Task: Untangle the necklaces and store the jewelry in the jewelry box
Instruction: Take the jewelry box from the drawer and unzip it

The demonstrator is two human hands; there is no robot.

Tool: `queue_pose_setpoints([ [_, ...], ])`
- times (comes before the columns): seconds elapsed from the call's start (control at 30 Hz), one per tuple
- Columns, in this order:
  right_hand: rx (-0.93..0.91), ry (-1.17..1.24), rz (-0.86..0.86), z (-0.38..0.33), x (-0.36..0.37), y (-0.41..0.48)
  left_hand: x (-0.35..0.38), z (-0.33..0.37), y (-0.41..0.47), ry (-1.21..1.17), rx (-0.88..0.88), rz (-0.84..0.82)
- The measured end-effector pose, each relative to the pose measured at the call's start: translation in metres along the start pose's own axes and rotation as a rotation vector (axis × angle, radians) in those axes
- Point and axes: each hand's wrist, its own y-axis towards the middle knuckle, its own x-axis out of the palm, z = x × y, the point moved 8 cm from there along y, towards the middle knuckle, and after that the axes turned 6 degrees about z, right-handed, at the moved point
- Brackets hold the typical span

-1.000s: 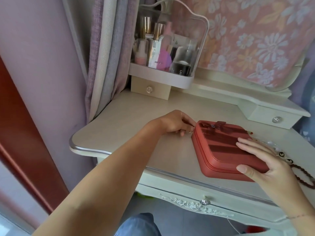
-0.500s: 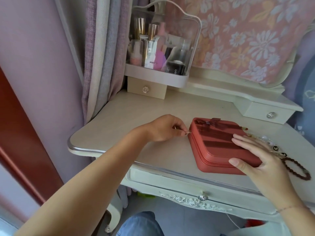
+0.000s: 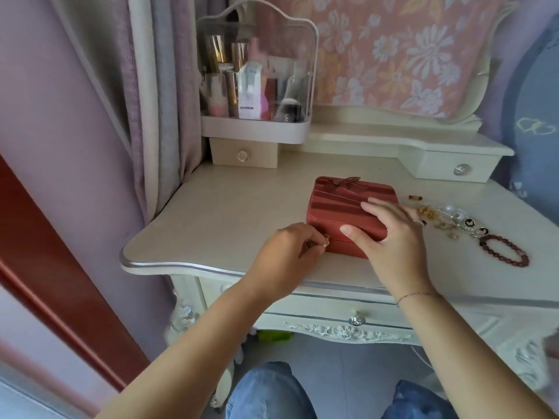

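Left hand [image 3: 284, 255] dragged zipper pull [image 3: 326, 239] nearer, pinching; right hand [image 3: 393, 237] flat on jewelry box [image 3: 338, 204]

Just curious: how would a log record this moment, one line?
left hand pinches zipper pull | right hand presses jewelry box | jewelry outside

The left hand [image 3: 284, 255], pinching the zipper pull [image 3: 326, 239], has drawn it from the far left corner of the jewelry box [image 3: 338, 204] down the left side to the near corner. The right hand [image 3: 390, 237], flat on the lid, seems to have slid closer to that corner.
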Motion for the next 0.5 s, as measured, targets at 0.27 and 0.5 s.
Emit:
queue_pose_setpoints([
  [0.27,0.103,0.094,0.24,0.004,-0.032,-0.037,-0.002,0.026,0.01,0.019,0.124,0.228],
  [0.5,0.183,-0.13,0.264,0.002,-0.02,-0.063,0.018,0.015,0.036,-0.182,-0.004,0.021],
])
